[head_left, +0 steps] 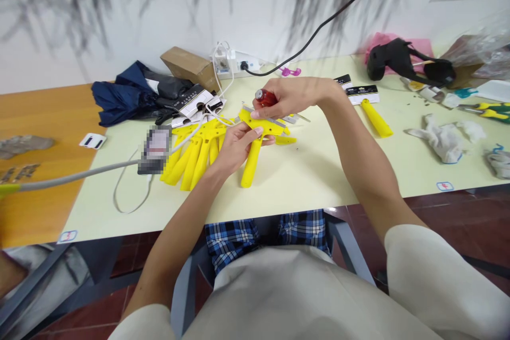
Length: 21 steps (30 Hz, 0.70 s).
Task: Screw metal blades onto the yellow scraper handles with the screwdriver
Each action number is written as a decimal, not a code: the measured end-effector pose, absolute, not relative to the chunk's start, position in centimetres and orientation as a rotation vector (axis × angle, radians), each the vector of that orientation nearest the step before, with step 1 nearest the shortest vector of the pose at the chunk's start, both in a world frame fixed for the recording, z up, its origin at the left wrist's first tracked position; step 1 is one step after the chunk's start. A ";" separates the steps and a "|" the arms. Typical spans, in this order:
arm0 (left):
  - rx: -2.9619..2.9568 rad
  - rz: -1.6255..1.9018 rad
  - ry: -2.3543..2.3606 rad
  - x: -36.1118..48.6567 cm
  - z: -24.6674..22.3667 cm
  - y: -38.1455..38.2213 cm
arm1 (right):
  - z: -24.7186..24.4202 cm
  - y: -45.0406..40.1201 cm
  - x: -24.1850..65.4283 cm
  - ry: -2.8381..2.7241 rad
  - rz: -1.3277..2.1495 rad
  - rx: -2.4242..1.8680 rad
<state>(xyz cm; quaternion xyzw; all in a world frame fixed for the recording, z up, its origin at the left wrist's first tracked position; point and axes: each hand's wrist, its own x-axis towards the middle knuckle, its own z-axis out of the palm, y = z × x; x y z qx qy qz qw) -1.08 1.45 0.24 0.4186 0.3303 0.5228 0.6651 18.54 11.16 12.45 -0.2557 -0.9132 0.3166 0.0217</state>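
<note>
My left hand (239,149) is closed around a yellow scraper (252,162), whose handle points down toward the table's front edge. A metal strip runs along the scraper's wide head. Above that head, my right hand (285,96) grips the red handle of a screwdriver (266,98); the fingers hide its shaft and tip. Fanned out left of my left hand lie several more yellow scrapers (193,162). A small yellow piece (286,140) rests on the table just right of the held scraper.
A phone-like device (155,149) with cables lies at left. Behind are a dark blue umbrella-like bundle (125,93), a cardboard box (191,68) and a power strip (249,64). To the right lie a packaged yellow scraper (376,118), white gloves (440,138) and yellow-green pliers (490,110).
</note>
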 end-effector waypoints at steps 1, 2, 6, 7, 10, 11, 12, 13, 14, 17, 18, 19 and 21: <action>0.949 1.181 0.748 -1.1 0.2 1.5 | 12.4 11.1 18.5 -2.823 0.966 -0.797; 0.951 1.184 0.750 -1.2 0.2 1.5 | 12.4 11.1 18.4 -2.815 0.953 -0.808; 0.973 1.221 0.802 -1.7 0.2 1.8 | 12.5 10.7 17.7 -2.738 0.906 -0.882; 0.980 1.240 0.822 -2.0 0.4 2.0 | 12.5 10.6 17.6 -2.700 0.899 -0.913; 0.984 1.334 0.855 -3.3 1.0 3.0 | 12.7 10.7 17.6 -2.537 0.866 -1.011; 0.978 1.389 0.852 -3.9 1.3 3.6 | 12.7 10.8 17.8 -2.477 0.845 -1.038; 0.966 1.459 0.846 -4.5 1.5 4.2 | 12.7 10.9 18.0 -2.425 0.817 -1.061; 0.951 1.539 0.840 -5.2 1.7 4.9 | 12.6 11.1 18.2 -2.393 0.779 -1.080; 0.931 1.624 0.837 -5.8 1.9 5.7 | 12.5 11.2 18.4 -2.395 0.739 -1.099; 0.861 1.799 0.858 -7.2 1.7 7.5 | 11.5 11.1 17.8 -2.634 0.682 -1.188; 0.841 1.821 0.866 -7.4 1.5 7.9 | 11.0 10.8 17.2 -2.767 0.690 -1.226; 0.822 1.827 0.877 -7.5 1.2 8.0 | 10.4 10.5 16.4 -2.896 0.712 -1.268; 0.785 1.809 0.900 -7.3 0.7 7.8 | 9.0 9.9 14.5 -3.089 0.716 -1.317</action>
